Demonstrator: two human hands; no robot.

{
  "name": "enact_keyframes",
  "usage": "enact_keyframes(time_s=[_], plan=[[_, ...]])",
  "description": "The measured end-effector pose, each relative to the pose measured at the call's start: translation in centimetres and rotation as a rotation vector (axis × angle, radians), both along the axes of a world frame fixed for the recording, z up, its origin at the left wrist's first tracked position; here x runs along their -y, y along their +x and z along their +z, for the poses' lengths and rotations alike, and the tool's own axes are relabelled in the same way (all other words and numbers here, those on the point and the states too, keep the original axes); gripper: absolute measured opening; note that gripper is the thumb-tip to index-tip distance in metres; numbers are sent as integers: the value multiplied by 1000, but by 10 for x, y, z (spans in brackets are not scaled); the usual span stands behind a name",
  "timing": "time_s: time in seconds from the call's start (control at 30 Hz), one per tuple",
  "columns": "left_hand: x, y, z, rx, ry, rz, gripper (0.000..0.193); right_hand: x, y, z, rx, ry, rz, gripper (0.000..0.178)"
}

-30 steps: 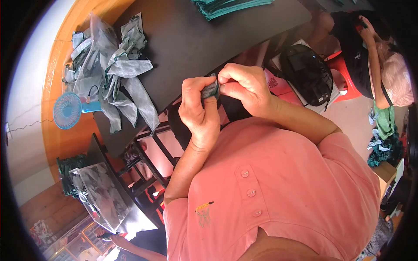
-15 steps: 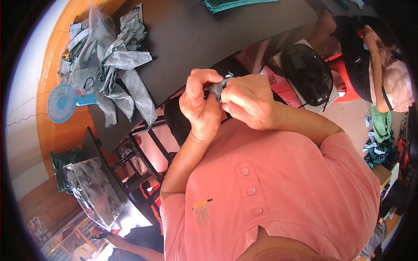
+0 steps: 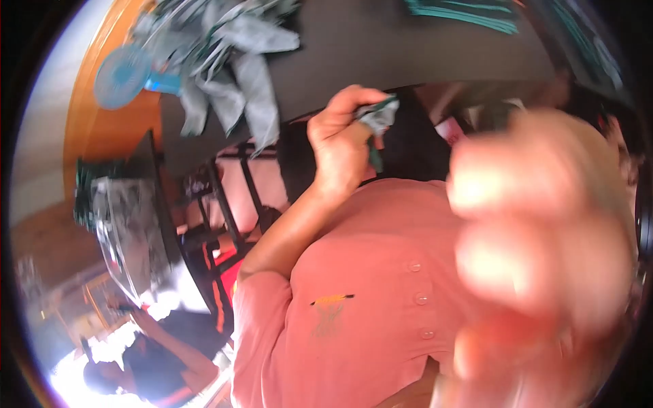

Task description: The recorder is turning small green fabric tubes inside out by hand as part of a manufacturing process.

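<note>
My left hand (image 3: 338,146) is closed round a bunched piece of grey cloth with a dark green edge (image 3: 379,115). Part of the cloth sticks out between thumb and fingers, and a dark green end hangs below. Large and smeared by motion, my right hand (image 3: 537,211) fills the right side, close to the camera and apart from the cloth. Its fingers are too blurred to show whether they grip anything. On the dark table beyond lies a heap of similar grey cloth strips (image 3: 255,92), some hanging over the edge.
A blue fan (image 3: 122,76) stands left of the heap. Folded green cloth (image 3: 469,13) lies on the table (image 3: 360,47) at the far side. At lower left, a clear bag of grey cloth (image 3: 129,224) sits near a black frame, and another person (image 3: 156,353) is seated.
My right hand has left the cloth and moved right, up toward the camera. My left hand keeps the cloth. The view has shifted, so the table and heap appear higher.
</note>
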State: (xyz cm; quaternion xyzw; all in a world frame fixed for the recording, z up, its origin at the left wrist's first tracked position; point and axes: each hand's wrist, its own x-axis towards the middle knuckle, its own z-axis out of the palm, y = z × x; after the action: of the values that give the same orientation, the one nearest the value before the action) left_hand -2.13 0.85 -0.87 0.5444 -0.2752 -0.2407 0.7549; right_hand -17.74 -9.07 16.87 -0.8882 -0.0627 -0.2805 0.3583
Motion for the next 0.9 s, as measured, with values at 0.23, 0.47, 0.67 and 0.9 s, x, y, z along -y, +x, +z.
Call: enact_keyframes(time_s=[0.23, 0.47, 0.67, 0.9], plan=[[-15, -9, 6, -229, 87, 1, 40, -10, 14, 7, 22, 121, 353, 12], [-16, -6, 10, -201, -96, -11, 33, -41, 40, 19, 50, 311, 686, 12], [-16, 3, 15, -157, -55, -107, 34, -46, 54, 30, 41, 442, 846, 21], [-37, 8, 7, -78, -177, -9, 35, -10, 95, -34, 208, 281, 1365, 9]])
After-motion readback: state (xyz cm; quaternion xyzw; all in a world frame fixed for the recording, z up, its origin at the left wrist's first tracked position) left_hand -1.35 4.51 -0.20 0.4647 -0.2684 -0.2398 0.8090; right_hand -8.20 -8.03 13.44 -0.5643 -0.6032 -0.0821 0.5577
